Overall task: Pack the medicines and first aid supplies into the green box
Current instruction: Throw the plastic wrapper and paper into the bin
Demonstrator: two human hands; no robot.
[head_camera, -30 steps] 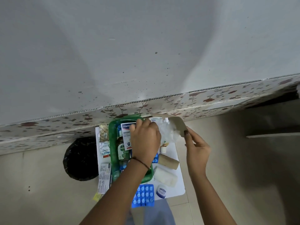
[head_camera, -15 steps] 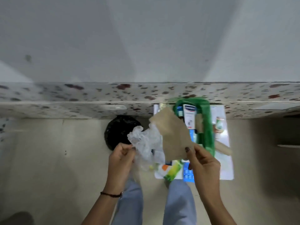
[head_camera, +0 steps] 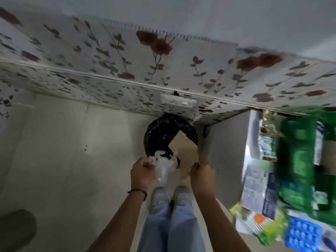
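Note:
My left hand (head_camera: 142, 172) pinches a crumpled clear plastic wrapper (head_camera: 163, 165) just above the near rim of a black-lined bin (head_camera: 160, 135). My right hand (head_camera: 201, 170) grips the lower corner of a brown cardboard piece (head_camera: 183, 148) that hangs over the bin's opening. The green box (head_camera: 298, 160), blurred, sits far right on a white table (head_camera: 254, 142) with cartons inside it. Around it lie a blue blister pack (head_camera: 301, 233), a yellow-green sachet (head_camera: 263, 222) and leaflets (head_camera: 254, 190).
A floral-patterned wall panel (head_camera: 163, 70) runs across the back, with a white socket (head_camera: 179, 101) above the bin. My legs and shoes (head_camera: 171, 197) stand on the pale floor. A dark round shape (head_camera: 16, 230) sits at the lower left.
The view swung left from the table toward the bin. Both hands carried the plastic wrapper and the cardboard piece away from the green box and over the bin.

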